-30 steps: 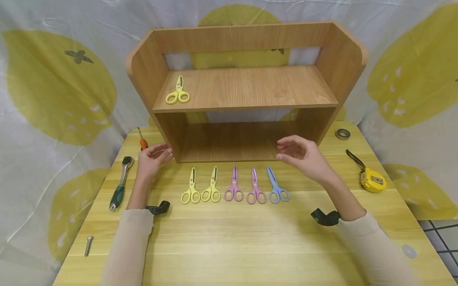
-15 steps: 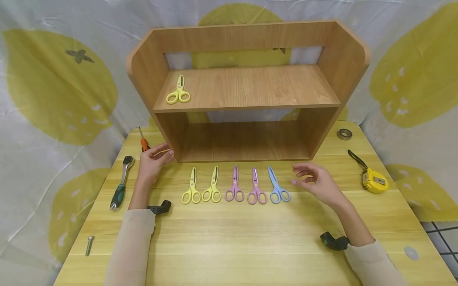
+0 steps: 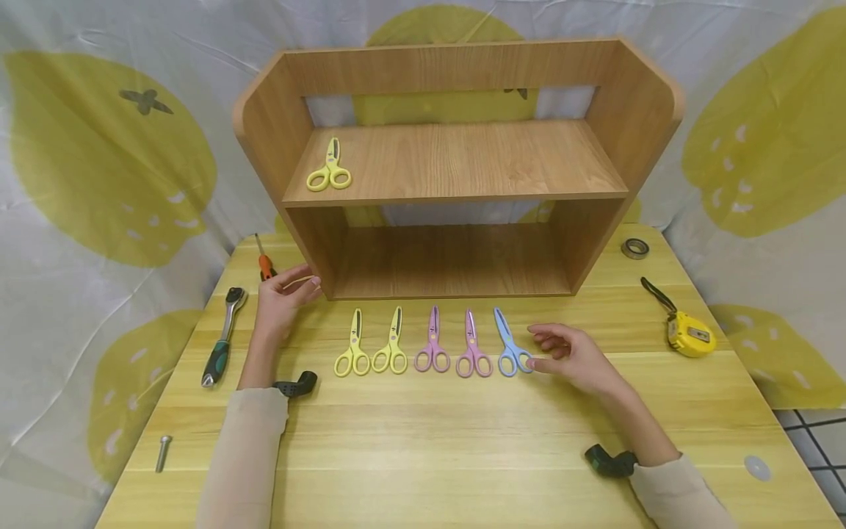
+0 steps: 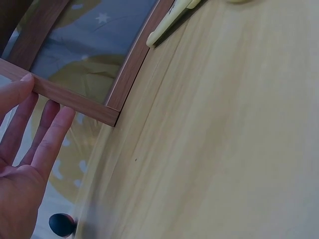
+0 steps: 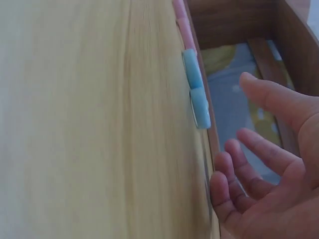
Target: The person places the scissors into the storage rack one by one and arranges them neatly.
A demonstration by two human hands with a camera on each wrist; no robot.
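My left hand [image 3: 284,297] rests its fingers and thumb against the left side panel of the wooden shelf [image 3: 463,195]. In the left wrist view its extended fingers [image 4: 52,137] meet the panel edge. My right hand [image 3: 571,360] hovers beside the blue scissors [image 3: 507,345], thumb overlapping their right handle loop in the head view, fingers loosely bent and holding nothing. The right wrist view shows a gap between this hand and the blue handles [image 5: 199,107]. Left of the blue pair lie pink scissors [image 3: 472,345], purple scissors [image 3: 432,345] and two yellow pairs [image 3: 393,345]. Another yellow pair [image 3: 330,167] lies on the upper shelf.
On the left of the table are a ratchet wrench [image 3: 223,338], an orange-handled screwdriver [image 3: 265,266] and a bolt [image 3: 163,453]. Rightward lie a tape measure [image 3: 690,334], a tape roll [image 3: 635,248] and a clear disc [image 3: 757,467]. A lemon-print curtain [image 3: 106,184] hangs behind.
My right hand has moved down from in front of the lower shelf, swung right, then come left to the blue scissors. The left hand stays at the side panel.
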